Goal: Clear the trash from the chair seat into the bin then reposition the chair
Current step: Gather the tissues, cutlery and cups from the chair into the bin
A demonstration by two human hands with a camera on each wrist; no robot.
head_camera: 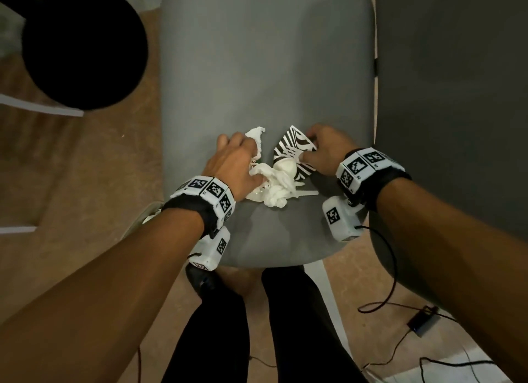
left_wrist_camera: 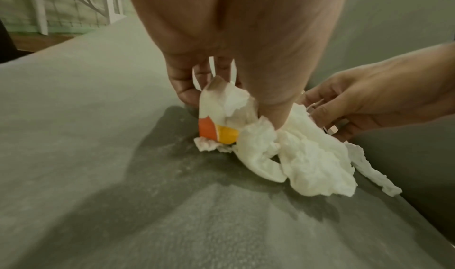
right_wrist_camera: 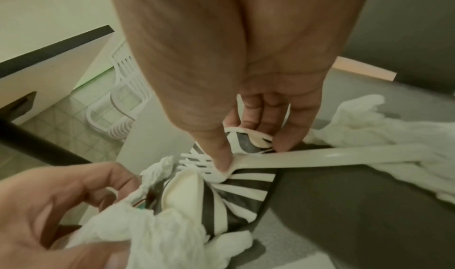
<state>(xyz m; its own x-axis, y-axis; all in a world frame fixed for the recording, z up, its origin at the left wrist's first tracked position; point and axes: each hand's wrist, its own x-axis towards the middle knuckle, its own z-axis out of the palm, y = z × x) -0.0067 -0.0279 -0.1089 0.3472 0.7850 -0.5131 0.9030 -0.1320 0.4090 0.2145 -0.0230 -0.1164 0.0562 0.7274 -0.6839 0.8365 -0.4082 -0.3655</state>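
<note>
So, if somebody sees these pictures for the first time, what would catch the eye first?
Probably the trash heap near the front edge of the grey chair seat: crumpled white tissues and a zebra-striped wrapper. The left hand grips the tissues, while the right hand pinches the wrapper against a white plastic fork. A black round bin stands on the left.

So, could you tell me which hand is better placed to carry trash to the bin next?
Probably the left hand: the black bin stands on its side of the seat, and its fingers already gather the tissues. The right hand pinches the fork and striped paper, farther away.
</note>
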